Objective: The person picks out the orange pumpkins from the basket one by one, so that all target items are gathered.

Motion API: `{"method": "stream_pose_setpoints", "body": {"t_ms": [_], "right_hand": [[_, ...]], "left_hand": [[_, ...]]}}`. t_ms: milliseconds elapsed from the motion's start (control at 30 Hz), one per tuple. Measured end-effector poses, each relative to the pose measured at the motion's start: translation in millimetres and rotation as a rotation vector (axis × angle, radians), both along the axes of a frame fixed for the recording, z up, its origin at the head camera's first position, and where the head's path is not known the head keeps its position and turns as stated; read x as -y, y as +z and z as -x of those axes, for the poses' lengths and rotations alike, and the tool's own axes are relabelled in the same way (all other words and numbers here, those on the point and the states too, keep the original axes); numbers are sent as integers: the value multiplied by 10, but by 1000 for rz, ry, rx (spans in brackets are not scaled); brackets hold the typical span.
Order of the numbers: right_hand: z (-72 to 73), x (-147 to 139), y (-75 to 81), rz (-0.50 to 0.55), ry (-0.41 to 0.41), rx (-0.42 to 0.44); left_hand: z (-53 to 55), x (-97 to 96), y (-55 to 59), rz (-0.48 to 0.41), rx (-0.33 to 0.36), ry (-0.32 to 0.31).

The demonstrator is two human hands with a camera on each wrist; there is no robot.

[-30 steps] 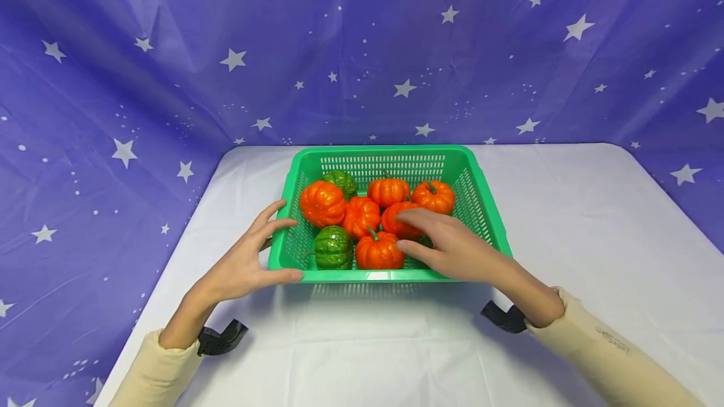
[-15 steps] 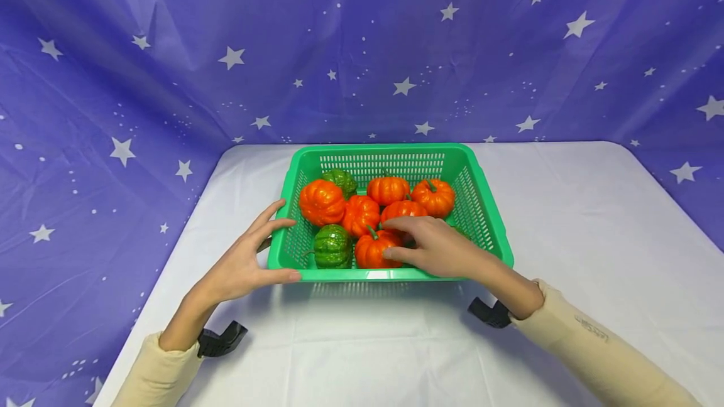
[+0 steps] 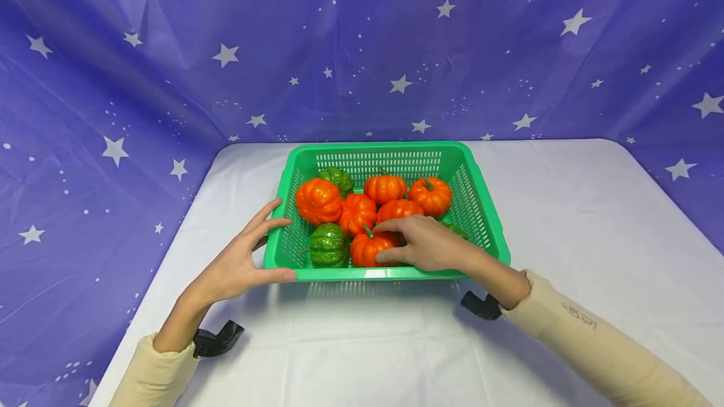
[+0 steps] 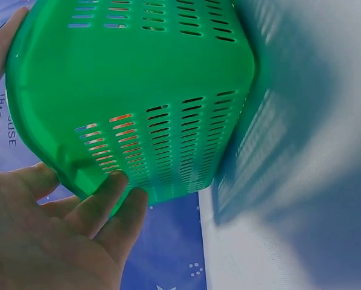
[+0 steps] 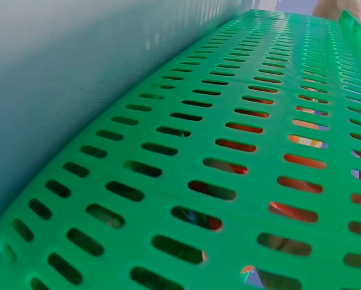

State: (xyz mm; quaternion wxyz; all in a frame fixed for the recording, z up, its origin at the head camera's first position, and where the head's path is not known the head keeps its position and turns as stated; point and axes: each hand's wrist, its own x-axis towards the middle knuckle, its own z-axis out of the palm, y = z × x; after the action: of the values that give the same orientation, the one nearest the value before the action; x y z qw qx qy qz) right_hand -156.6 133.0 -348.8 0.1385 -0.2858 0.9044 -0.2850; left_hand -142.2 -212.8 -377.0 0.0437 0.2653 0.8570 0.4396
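A green plastic basket (image 3: pixel 494 231) with slotted walls holds several small orange and green pumpkins. My left hand (image 3: pixel 243 262) grips its front left corner, thumb on the front rim and fingers at the left side; the left wrist view has those fingers (image 4: pixel 102 205) against the outer wall. Inside the basket, my right hand (image 3: pixel 432 244) holds a glossy orange pumpkin (image 3: pixel 364 250) near the front wall, thumb in front and index finger beside the stem. The palm hides that pumpkin's right side. In the right wrist view the slotted wall (image 5: pixel 186 157) covers the right hand's work.
A striped green pumpkin (image 3: pixel 329 247) lies left of the held one, with an orange pumpkin (image 3: pixel 357 213) behind. Another green one (image 3: pixel 454 229) shows partly past the right hand. White cloth (image 3: pixel 373 344) covers the table; a purple starred curtain (image 3: pixel 339 36) hangs behind and at the sides.
My right hand has moved left and slightly down, from over the right-hand pumpkins onto the front orange one. The left hand stays at the basket corner.
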Motion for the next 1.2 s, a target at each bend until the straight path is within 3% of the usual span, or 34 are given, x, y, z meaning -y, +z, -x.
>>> {"method": "stream_pose_setpoints", "body": {"t_ms": [767, 1000, 1200], "right_hand": [[31, 46, 8, 60, -46, -2], [15, 69, -9, 20, -72, 19], [-1, 40, -10, 85, -94, 42]], "left_hand": [[16, 22, -1, -21, 4, 1], [-1, 24, -32, -38, 19, -7], [8, 10, -50, -52, 19, -15]]}}
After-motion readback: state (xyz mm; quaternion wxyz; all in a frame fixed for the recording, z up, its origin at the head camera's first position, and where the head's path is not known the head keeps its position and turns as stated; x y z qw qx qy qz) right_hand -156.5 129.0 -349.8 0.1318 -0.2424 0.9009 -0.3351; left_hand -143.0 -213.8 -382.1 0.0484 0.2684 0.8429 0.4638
